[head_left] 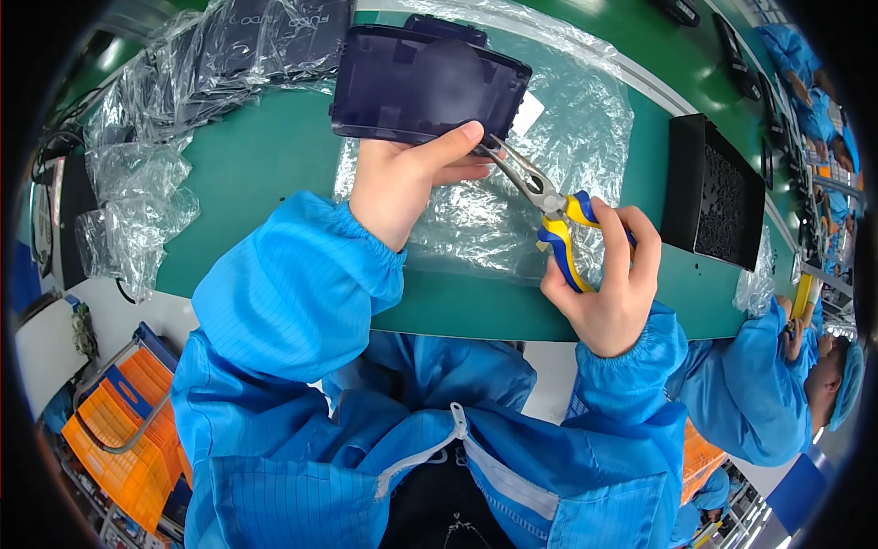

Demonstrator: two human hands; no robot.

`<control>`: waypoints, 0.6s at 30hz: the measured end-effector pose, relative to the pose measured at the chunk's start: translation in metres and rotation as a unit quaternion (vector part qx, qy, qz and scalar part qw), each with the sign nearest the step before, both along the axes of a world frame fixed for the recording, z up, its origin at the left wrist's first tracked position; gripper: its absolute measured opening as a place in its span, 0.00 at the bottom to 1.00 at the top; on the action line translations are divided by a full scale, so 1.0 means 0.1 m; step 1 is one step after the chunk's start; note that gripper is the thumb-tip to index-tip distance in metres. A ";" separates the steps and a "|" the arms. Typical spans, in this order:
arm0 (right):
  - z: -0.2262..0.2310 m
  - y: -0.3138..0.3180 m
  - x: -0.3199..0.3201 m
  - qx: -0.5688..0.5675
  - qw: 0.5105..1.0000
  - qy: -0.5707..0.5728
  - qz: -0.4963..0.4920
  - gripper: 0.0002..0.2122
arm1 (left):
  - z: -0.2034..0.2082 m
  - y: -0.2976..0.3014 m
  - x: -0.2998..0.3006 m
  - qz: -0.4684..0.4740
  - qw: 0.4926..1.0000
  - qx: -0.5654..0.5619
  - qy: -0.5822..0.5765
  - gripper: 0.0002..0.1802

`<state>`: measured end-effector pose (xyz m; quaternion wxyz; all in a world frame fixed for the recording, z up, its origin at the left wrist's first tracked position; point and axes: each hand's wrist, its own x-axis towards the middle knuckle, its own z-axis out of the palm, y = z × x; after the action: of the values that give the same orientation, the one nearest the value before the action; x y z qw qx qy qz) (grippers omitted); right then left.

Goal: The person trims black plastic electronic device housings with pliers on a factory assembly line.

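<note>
My left hand grips a dark plastic housing by its near edge, thumb on top, and holds it up over the table. In my right hand are long-nose pliers with blue and yellow handles. Their jaws stand apart, with the tips at the housing's near right corner, close to my left thumb. Whether the tips touch the plastic I cannot tell. Under both hands a clear plastic bag lies flat on the green table mat.
A black bin of small dark pieces stands at the right. Bagged dark housings are piled at the far left, with crumpled clear film nearer. A co-worker in blue sits at the right; an orange crate is at the lower left.
</note>
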<state>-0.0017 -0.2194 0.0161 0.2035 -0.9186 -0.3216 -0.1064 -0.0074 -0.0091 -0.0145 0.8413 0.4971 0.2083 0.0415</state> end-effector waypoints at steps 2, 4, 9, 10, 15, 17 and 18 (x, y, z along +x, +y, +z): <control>-0.01 0.01 0.00 -0.005 1.000 -0.007 0.000 0.28 | 0.03 0.00 0.00 -0.004 1.000 -0.010 -0.001 0.15; -0.03 0.01 0.00 -0.009 1.000 -0.013 -0.001 0.28 | 0.03 0.00 -0.01 -0.009 1.000 -0.019 -0.001 0.15; -0.11 0.02 0.00 -0.015 0.999 -0.028 0.013 0.30 | 0.05 0.04 -0.03 -0.028 0.998 -0.046 -0.020 0.16; -0.10 0.02 -0.01 -0.016 0.999 -0.029 0.012 0.30 | 0.06 0.04 -0.03 -0.030 0.998 -0.048 -0.021 0.16; -0.16 0.05 -0.03 -0.030 0.998 -0.038 -0.033 0.32 | 0.11 -0.01 -0.06 -0.051 0.998 -0.042 -0.019 0.19; -0.16 0.07 -0.06 -0.037 0.998 -0.043 -0.038 0.31 | 0.10 0.01 -0.07 -0.055 0.998 -0.032 -0.017 0.20; -0.15 0.08 -0.07 -0.046 0.997 -0.047 -0.043 0.30 | 0.10 0.02 -0.08 -0.059 0.998 -0.023 -0.016 0.21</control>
<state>-0.0085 -0.2117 0.0006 0.1409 -0.9339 -0.2959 -0.1427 -0.0156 -0.0073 -0.0047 0.8569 0.4879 0.1663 -0.0050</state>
